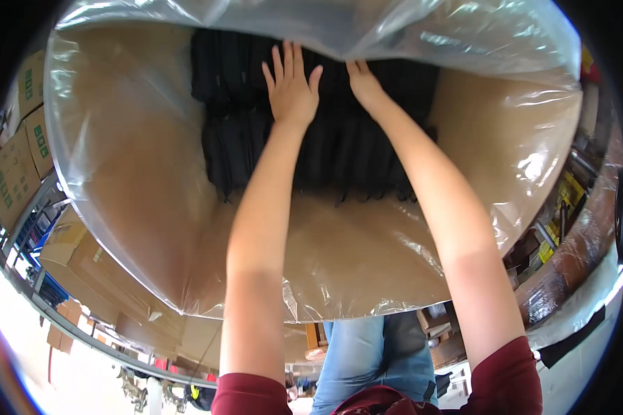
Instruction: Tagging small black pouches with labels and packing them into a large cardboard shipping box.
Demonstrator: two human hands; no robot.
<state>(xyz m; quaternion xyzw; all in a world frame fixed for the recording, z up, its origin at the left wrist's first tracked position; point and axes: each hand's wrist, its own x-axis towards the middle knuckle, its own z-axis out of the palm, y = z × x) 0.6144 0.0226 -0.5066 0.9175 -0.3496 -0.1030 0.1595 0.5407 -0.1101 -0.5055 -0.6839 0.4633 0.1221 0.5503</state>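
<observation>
Two rows of black bags (234, 149), if they are bags indeed, are seen deep inside a large brown box (135, 90); they are dark, and their kind cannot be judged with certainty. With 12 o'clock taken as the top of the view and 6 o'clock as the person's body, the long axis of each bag is directed roughly from 12 to 6, so the bags are stood side by side along the line from 9 to 3.

The left hand (292, 93) is laid over the upper row, palm down, with its fingers spread toward 12 and its thumb toward 1; nothing is gripped by it. From this hand, more of the upper row is found at 9 o'clock, and the lower row is reached from 8 round to 5.

The right hand (365, 86) is placed at 3 o'clock from the left one. Its fingertips are pointed toward 11 and are met by the sagging edge of the clear plastic sheet (464, 34); whether this edge is pinched or only touched cannot be said. From the right hand, bags are seen at 3, 6 and 9 o'clock. The far left end of the rows is nearer to the left hand.
</observation>
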